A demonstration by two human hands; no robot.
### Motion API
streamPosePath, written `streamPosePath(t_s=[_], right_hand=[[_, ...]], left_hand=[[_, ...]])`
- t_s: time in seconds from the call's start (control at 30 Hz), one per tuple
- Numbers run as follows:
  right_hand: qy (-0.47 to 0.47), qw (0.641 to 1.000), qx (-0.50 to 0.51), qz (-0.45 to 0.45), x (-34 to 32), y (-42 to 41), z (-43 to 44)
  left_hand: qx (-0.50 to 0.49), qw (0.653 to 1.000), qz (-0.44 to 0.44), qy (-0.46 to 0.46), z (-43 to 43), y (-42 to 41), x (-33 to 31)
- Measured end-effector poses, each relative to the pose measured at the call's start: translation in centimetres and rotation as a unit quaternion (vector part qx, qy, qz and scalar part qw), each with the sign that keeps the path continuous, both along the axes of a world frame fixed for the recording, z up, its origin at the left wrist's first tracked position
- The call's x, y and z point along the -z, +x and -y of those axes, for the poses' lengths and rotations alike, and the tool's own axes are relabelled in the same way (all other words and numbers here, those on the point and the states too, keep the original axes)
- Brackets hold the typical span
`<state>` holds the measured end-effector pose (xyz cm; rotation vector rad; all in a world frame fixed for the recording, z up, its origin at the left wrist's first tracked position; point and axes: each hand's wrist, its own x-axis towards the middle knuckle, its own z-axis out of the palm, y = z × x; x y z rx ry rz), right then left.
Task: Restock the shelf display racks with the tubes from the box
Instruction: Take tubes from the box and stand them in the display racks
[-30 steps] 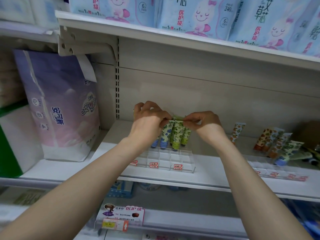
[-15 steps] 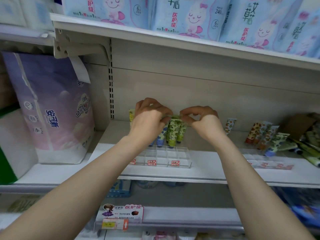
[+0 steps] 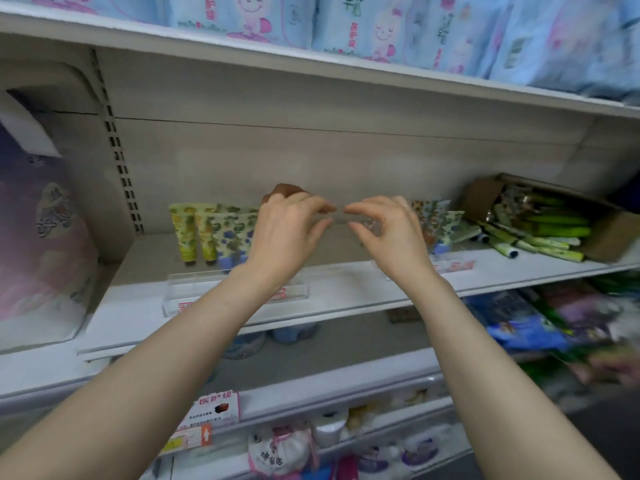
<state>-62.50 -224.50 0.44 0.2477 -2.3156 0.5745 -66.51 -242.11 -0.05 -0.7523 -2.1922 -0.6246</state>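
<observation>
Several patterned tubes (image 3: pixel 211 233) stand upright in a clear plastic rack (image 3: pixel 194 294) on the middle shelf (image 3: pixel 346 292), left of my hands. My left hand (image 3: pixel 287 230) hovers just right of them, fingers apart and holding nothing. My right hand (image 3: pixel 388 233) is close beside it, also open, in front of a second group of tubes (image 3: pixel 438 220) standing in another clear rack (image 3: pixel 453 265). A cardboard box (image 3: pixel 613 233) lies on its side at the shelf's right end, with green tubes (image 3: pixel 543 233) spilling from it.
Blue packs (image 3: pixel 381 26) fill the shelf above. A large purple bag (image 3: pixel 41 258) stands to the left past the slotted upright (image 3: pixel 119 168). Lower shelves hold price tags (image 3: pixel 207 415) and assorted packages (image 3: pixel 540 320).
Both hands have let go of the tube tops and shifted right, away from the left rack. The view has swung right, bringing the box into sight.
</observation>
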Motion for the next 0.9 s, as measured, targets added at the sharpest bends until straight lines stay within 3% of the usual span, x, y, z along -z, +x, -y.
streamPosePath(t_s=[0.4,0.9], right_hand=[[0.005,0.999,0.039,0.024,1.3,6.8,-16.2],[0.001,0.993,0.096,0.066,3.1,10.1,-34.8]], left_hand=[[0.109,0.994,0.012,0.032,-17.1,5.3,1.8],[0.121,0.989,0.087,0.012,-35.4,6.2,4.2]])
